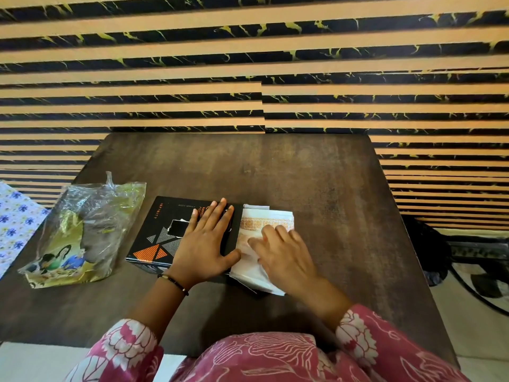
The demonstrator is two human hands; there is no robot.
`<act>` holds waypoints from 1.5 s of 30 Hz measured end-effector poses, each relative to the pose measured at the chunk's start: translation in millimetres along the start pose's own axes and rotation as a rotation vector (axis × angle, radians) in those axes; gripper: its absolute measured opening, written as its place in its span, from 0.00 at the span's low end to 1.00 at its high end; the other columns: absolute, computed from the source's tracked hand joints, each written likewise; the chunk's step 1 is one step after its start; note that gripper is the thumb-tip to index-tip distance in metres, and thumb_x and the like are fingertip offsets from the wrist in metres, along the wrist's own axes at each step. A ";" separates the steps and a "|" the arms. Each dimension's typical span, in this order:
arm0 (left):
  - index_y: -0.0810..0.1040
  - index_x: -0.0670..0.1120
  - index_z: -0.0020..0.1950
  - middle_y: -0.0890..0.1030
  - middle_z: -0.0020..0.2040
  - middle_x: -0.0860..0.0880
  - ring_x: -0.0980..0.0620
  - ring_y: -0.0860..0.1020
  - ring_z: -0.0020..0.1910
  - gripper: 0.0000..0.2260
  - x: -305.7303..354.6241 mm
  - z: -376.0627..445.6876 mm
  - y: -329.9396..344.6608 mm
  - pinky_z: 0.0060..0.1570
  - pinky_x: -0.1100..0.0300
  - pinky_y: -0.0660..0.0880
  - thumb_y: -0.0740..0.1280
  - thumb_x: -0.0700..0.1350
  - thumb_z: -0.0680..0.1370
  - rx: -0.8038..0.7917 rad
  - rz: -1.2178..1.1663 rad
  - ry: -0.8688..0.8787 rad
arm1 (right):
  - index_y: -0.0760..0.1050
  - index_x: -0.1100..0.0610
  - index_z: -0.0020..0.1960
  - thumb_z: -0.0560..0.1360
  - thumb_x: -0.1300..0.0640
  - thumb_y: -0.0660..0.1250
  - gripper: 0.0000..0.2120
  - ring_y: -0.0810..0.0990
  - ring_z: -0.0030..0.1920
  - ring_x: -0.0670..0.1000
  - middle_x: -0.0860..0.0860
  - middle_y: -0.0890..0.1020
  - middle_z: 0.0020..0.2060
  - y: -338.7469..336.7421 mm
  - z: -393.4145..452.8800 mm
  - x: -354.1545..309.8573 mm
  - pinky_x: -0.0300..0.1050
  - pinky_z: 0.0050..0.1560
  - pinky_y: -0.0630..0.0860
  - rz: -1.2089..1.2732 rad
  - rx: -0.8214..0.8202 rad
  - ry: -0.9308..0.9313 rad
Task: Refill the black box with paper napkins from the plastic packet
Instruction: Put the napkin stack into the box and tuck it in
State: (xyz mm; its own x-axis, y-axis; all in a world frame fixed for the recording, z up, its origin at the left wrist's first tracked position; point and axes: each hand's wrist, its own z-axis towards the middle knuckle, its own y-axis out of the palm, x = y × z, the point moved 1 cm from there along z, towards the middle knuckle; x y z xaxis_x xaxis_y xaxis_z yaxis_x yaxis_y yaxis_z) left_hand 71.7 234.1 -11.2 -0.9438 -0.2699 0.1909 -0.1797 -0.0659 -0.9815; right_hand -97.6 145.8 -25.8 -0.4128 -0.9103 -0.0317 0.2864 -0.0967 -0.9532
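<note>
Pressing flat on black cardboard box (pixel 176 232) with orange triangle print: left hand (pixel 205 244), fingers spread, gripping nothing. Right hand (pixel 281 255) lies on white paper napkins (pixel 261 224) with orange pattern, at box right end, fingers loosely open. Crumpled clear plastic packet (pixel 82 232) lies apart, left on dark brown bench (pixel 303 172).

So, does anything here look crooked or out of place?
Yes. The napkins stick out of the right end of the black box, fanned and uneven, under the right hand. The plastic packet lies crumpled on the left.
</note>
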 end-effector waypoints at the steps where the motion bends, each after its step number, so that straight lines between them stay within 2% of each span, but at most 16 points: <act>1: 0.47 0.51 0.76 0.44 0.77 0.52 0.55 0.40 0.74 0.40 0.0 -0.5 -0.2 0.72 0.51 0.36 0.51 0.67 0.67 0.001 -0.001 0.003 | 0.74 0.49 0.54 0.63 0.53 0.73 0.20 0.76 0.43 0.52 0.51 0.77 0.47 -1.7 4.9 4.3 0.47 0.39 0.73 -0.021 0.013 0.026; 3: 0.48 0.50 0.76 0.45 0.77 0.52 0.55 0.41 0.74 0.40 0.2 -0.7 -0.1 0.72 0.50 0.37 0.51 0.66 0.67 0.002 -0.009 0.008 | 0.75 0.51 0.53 0.65 0.54 0.73 0.17 0.76 0.46 0.54 0.52 0.77 0.51 -5.9 16.0 16.0 0.48 0.42 0.74 0.020 0.060 0.140; 7: 0.48 0.52 0.76 0.44 0.77 0.52 0.52 0.42 0.76 0.42 1.0 0.5 -2.0 0.72 0.48 0.37 0.52 0.66 0.65 -0.022 -0.021 -0.022 | 0.77 0.54 0.49 0.71 0.55 0.68 0.08 0.75 0.51 0.52 0.52 0.76 0.52 -19.0 26.0 36.7 0.45 0.48 0.74 0.473 0.183 0.496; 9: 0.45 0.53 0.76 0.41 0.77 0.53 0.50 0.39 0.76 0.44 6.7 1.3 -3.6 0.71 0.43 0.35 0.53 0.67 0.63 -0.073 -0.001 -0.095 | 0.78 0.53 0.46 0.72 0.56 0.65 0.05 0.78 0.43 0.49 0.49 0.79 0.45 -26.4 17.1 30.8 0.44 0.40 0.76 0.554 0.174 0.378; 11: 0.39 0.54 0.75 0.37 0.77 0.53 0.45 0.35 0.75 0.46 17.9 2.0 -1.5 0.68 0.36 0.34 0.59 0.63 0.64 -0.145 0.022 -0.207 | 0.78 0.53 0.47 0.74 0.53 0.61 0.08 0.78 0.40 0.45 0.47 0.81 0.43 -32.1 -1.5 13.1 0.45 0.40 0.78 0.654 0.019 0.198; 15: 0.32 0.53 0.73 0.32 0.75 0.51 0.39 0.32 0.73 0.49 36.1 3.8 3.6 0.64 0.28 0.38 0.66 0.58 0.67 -0.196 0.102 -0.321 | 0.76 0.55 0.59 0.76 0.56 0.60 0.14 0.75 0.57 0.48 0.50 0.79 0.57 -19.0 -29.4 -8.7 0.43 0.58 0.74 0.636 -0.232 0.069; 17: 0.32 0.52 0.73 0.32 0.75 0.50 0.38 0.33 0.73 0.51 36.1 6.0 4.4 0.63 0.27 0.39 0.67 0.59 0.67 -0.201 0.109 -0.333 | 0.70 0.55 0.66 0.77 0.57 0.58 0.18 0.68 0.66 0.49 0.50 0.73 0.66 -10.9 -31.0 -8.7 0.39 0.69 0.63 0.606 -0.261 0.061; 19: 0.32 0.51 0.73 0.32 0.75 0.50 0.38 0.33 0.73 0.52 35.5 7.2 3.6 0.63 0.26 0.40 0.68 0.60 0.66 -0.210 0.112 -0.334 | 0.66 0.55 0.70 0.78 0.56 0.58 0.21 0.60 0.73 0.50 0.51 0.67 0.71 -4.0 -26.3 -8.7 0.36 0.71 0.48 0.521 -0.278 0.021; 24: 0.32 0.52 0.73 0.32 0.75 0.49 0.38 0.33 0.73 0.51 37.7 5.6 1.3 0.63 0.26 0.41 0.68 0.59 0.67 -0.222 0.117 -0.340 | 0.63 0.49 0.71 0.78 0.50 0.57 0.22 0.46 0.76 0.53 0.51 0.54 0.76 0.6 5.5 6.4 0.52 0.73 0.37 0.266 -0.334 0.012; 26: 0.32 0.52 0.73 0.32 0.75 0.50 0.38 0.33 0.73 0.51 38.0 4.8 0.5 0.63 0.26 0.41 0.68 0.58 0.68 -0.226 0.111 -0.347 | 0.65 0.49 0.70 0.77 0.52 0.58 0.21 0.48 0.76 0.54 0.52 0.55 0.76 -4.9 20.9 18.1 0.54 0.73 0.39 0.229 -0.299 0.086; 29: 0.31 0.52 0.73 0.32 0.75 0.50 0.38 0.32 0.73 0.51 38.3 4.6 0.9 0.64 0.27 0.40 0.69 0.58 0.68 -0.225 0.115 -0.356 | 0.75 0.52 0.61 0.73 0.56 0.62 0.17 0.65 0.70 0.58 0.56 0.71 0.68 -21.6 28.2 23.7 0.57 0.70 0.59 0.153 -0.099 0.180; 31: 0.31 0.52 0.73 0.32 0.75 0.49 0.38 0.32 0.73 0.51 38.1 5.5 1.6 0.63 0.26 0.40 0.69 0.58 0.68 -0.228 0.116 -0.357 | 0.78 0.53 0.53 0.68 0.57 0.64 0.14 0.71 0.60 0.55 0.54 0.79 0.58 -30.5 17.9 15.6 0.52 0.60 0.69 0.118 0.104 0.135; 33: 0.31 0.52 0.73 0.31 0.75 0.49 0.38 0.32 0.73 0.51 38.3 6.0 3.1 0.63 0.26 0.40 0.68 0.59 0.68 -0.228 0.117 -0.355 | 0.80 0.54 0.49 0.68 0.58 0.62 0.12 0.73 0.53 0.53 0.53 0.81 0.51 -31.3 1.1 2.6 0.47 0.54 0.69 0.204 0.180 -0.018; 37: 0.31 0.52 0.73 0.32 0.75 0.50 0.38 0.32 0.73 0.49 38.5 5.2 6.2 0.64 0.25 0.41 0.66 0.59 0.69 -0.206 0.131 -0.355 | 0.80 0.55 0.47 0.71 0.57 0.57 0.13 0.78 0.50 0.51 0.50 0.82 0.47 -4.3 -9.2 -4.7 0.46 0.51 0.77 0.304 -0.046 -0.247; 41: 0.31 0.53 0.73 0.31 0.75 0.50 0.38 0.33 0.73 0.49 38.2 3.7 4.5 0.64 0.26 0.42 0.67 0.57 0.68 -0.212 0.139 -0.349 | 0.74 0.55 0.58 0.70 0.61 0.56 0.19 0.71 0.64 0.52 0.51 0.78 0.58 20.5 24.5 8.3 0.50 0.69 0.65 0.236 -0.134 -0.194; 45: 0.31 0.53 0.73 0.31 0.75 0.50 0.38 0.33 0.73 0.49 38.0 4.0 4.1 0.65 0.26 0.44 0.66 0.59 0.68 -0.219 0.141 -0.341 | 0.75 0.59 0.58 0.70 0.61 0.61 0.17 0.67 0.68 0.57 0.54 0.77 0.60 26.8 47.5 8.6 0.59 0.72 0.57 0.198 -0.243 -0.213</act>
State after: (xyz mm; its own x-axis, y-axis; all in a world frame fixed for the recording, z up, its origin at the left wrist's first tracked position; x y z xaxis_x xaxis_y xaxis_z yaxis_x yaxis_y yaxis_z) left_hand 36.3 219.8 -7.9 -0.8243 -0.5661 0.0120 -0.1449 0.1904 -0.9710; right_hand -52.4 116.3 -37.4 -0.1732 -0.9676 -0.1837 0.1189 0.1646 -0.9792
